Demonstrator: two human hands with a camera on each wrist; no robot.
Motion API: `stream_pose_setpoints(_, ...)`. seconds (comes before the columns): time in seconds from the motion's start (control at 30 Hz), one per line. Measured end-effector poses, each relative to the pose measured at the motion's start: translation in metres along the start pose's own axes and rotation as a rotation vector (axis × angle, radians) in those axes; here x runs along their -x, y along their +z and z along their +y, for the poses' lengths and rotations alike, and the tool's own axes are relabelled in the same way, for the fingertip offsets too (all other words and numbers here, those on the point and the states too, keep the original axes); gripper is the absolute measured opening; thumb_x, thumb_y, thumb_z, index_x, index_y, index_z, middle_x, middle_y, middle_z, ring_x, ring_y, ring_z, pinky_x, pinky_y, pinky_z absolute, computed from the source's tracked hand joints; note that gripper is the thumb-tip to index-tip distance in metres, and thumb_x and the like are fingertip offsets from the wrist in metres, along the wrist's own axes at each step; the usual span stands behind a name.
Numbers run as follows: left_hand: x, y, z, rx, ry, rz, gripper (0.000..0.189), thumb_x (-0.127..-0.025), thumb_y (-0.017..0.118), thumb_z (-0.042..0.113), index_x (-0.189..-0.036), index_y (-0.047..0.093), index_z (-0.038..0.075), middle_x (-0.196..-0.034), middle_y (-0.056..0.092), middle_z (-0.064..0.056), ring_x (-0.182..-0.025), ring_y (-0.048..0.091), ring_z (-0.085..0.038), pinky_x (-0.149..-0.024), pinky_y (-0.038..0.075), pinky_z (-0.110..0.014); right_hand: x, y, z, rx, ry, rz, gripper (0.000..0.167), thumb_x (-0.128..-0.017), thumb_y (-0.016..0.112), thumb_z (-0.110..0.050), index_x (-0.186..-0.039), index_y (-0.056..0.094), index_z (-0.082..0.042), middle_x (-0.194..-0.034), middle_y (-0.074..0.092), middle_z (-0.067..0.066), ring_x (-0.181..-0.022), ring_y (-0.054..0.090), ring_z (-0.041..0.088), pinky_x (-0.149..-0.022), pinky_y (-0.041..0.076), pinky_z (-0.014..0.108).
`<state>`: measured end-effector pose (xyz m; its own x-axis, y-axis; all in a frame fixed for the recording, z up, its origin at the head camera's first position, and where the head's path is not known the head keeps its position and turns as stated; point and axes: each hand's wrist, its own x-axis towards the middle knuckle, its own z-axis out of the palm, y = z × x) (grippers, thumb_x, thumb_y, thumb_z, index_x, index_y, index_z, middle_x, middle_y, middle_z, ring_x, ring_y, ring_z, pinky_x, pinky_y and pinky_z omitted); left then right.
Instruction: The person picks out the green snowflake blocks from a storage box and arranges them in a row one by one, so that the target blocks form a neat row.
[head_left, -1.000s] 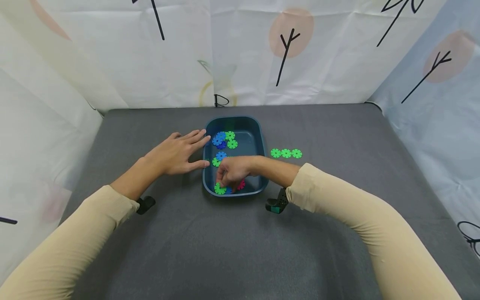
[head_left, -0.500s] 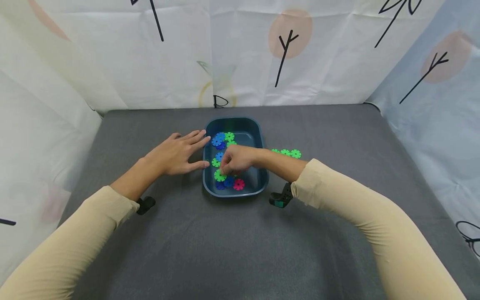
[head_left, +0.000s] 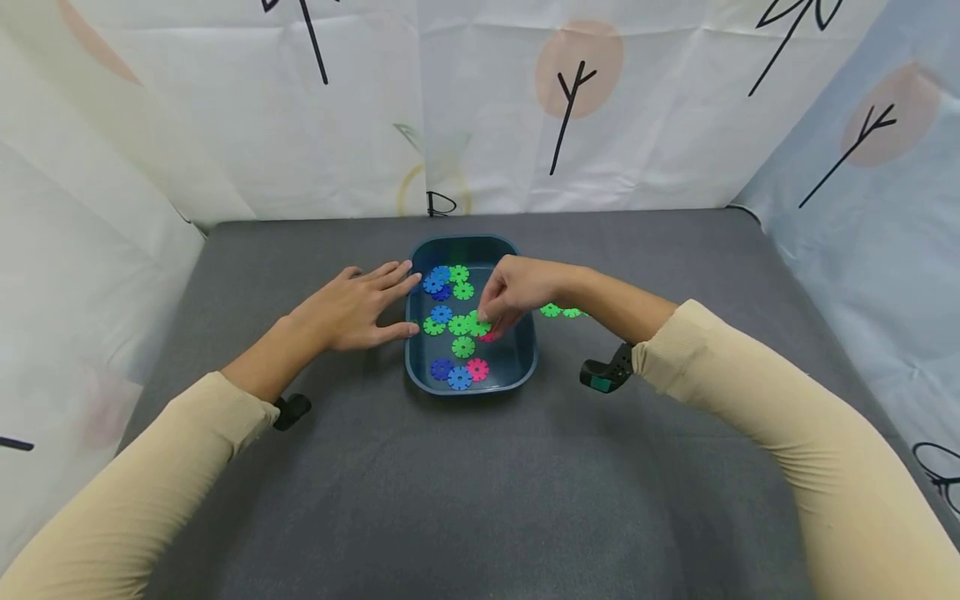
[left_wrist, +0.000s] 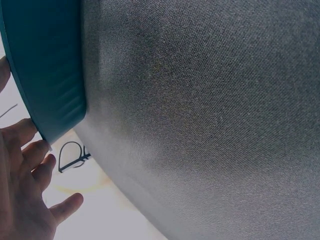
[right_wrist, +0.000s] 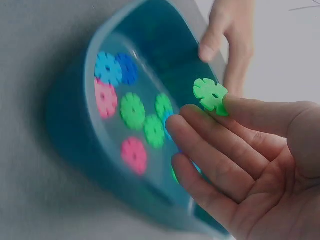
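Observation:
My right hand (head_left: 517, 289) pinches a green notched disc (right_wrist: 210, 95) between thumb and forefinger, above the blue plastic basin (head_left: 525, 367). The other fingers are loosely bent in the right wrist view. Below it in the basin lie several more notched discs: green ones (head_left: 462, 347), blue ones (head_left: 460, 378) and pink ones (head_left: 477, 369). My left hand (head_left: 360, 304) is spread at the basin's left side, its fingertips (left_wrist: 27, 129) right at the rim in the left wrist view.
On the grey table (head_left: 480, 500), right of the basin, a row of green discs (head_left: 551, 310) is partly hidden behind my right forearm. A white printed cloth (head_left: 480, 108) stands along the table's back and sides.
My right hand has lifted a green disc from the basin's front left and carried it up and right over the basin. My left hand has stayed at the rim.

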<state>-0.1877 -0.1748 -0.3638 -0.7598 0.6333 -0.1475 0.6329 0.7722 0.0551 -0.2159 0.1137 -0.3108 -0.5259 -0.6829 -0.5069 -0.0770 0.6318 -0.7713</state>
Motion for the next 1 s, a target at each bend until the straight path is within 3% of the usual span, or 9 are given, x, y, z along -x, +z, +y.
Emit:
stream_pose_setpoints(0.23, 0.001, -0.001, 0.000, 0.002, -0.009, -0.007, 0.084, -0.097, 0.047, 0.062, -0.159, 0.024, 0.010, -0.164, 0.019, -0.015, -0.150, 0.020, -0.033, -0.111, 0.025, -0.066, 0.029, -0.026, 0.020, 0.027, 0.042, 0.134, 0.021, -0.098, 0.065, -0.015, -0.107, 0.074, 0.001, -0.103, 0.074, 0.015, -0.095, 0.073, 0.029, -0.091, 0.055, 0.043)
stream_pose_setpoints(0.53, 0.000, -0.002, 0.001, -0.002, -0.011, -0.003, 0.083, -0.097, 0.048, 0.062, -0.158, 0.026, 0.010, -0.163, 0.021, -0.015, -0.149, 0.022, -0.034, -0.110, 0.027, -0.066, 0.067, -0.051, 0.062, 0.030, 0.087, 0.292, 0.027, -0.097, 0.067, -0.022, -0.108, 0.073, 0.002, -0.094, 0.076, 0.014, -0.091, 0.073, 0.026, -0.088, 0.055, 0.044)
stream_pose_setpoints(0.77, -0.001, -0.001, 0.001, -0.016, -0.012, 0.008, 0.083, -0.096, 0.049, 0.062, -0.158, 0.028, 0.009, -0.163, 0.022, -0.015, -0.149, 0.024, -0.034, -0.110, 0.029, -0.064, 0.090, -0.056, 0.097, 0.057, 0.140, 0.388, 0.028, -0.099, 0.065, -0.025, -0.102, 0.074, 0.001, -0.091, 0.076, 0.011, -0.086, 0.072, 0.022, -0.080, 0.055, 0.041)
stream_pose_setpoints(1.0, -0.001, 0.000, 0.000, -0.014, -0.014, 0.001, 0.085, -0.096, 0.048, 0.064, -0.158, 0.026, 0.010, -0.164, 0.020, -0.015, -0.149, 0.022, -0.034, -0.110, 0.028, -0.064, 0.098, -0.056, 0.135, 0.035, 0.197, 0.457, 0.034, -0.099, 0.063, -0.030, -0.103, 0.074, 0.002, -0.093, 0.075, 0.011, -0.087, 0.071, 0.022, -0.079, 0.054, 0.042)
